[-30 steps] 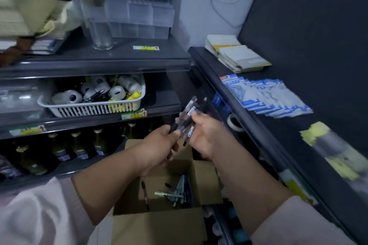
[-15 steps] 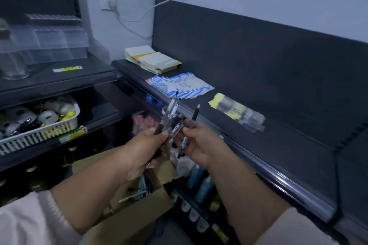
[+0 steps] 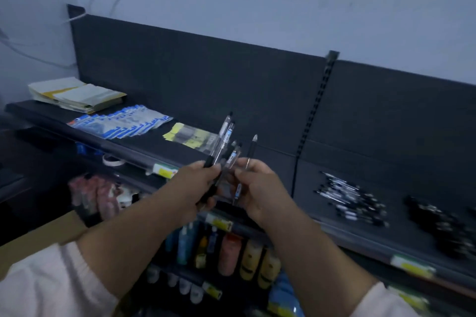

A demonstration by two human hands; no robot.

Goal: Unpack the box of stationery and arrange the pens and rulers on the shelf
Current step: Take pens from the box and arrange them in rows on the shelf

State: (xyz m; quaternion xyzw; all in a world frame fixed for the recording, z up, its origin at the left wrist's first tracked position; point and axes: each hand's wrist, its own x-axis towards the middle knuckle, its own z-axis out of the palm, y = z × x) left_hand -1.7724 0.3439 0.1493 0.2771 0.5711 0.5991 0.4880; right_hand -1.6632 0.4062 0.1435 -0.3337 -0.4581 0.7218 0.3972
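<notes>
Head view: your two forearms come in from the bottom edge in pale sleeves (image 3: 46,288) and meet in front of you. Your left hand (image 3: 195,185) is clenched round a bunch of pens (image 3: 224,140), which fan upward and to the right out of the fist. Your right hand (image 3: 262,188), just beside it, pinches a single dark pen (image 3: 252,149) between thumb and fingers, tip up. Below your hands, a lower tier holds coloured bottles (image 3: 231,252), and a corner of the cardboard box (image 3: 38,239) shows at the left. Beyond, on the dark shelf (image 3: 309,188), a row of pens (image 3: 353,198) lies to the right with a blurred dark pile (image 3: 443,226) past it. Farther left lie a yellow packet (image 3: 190,135), blue packets (image 3: 121,123) and a paper stack (image 3: 77,94).
</notes>
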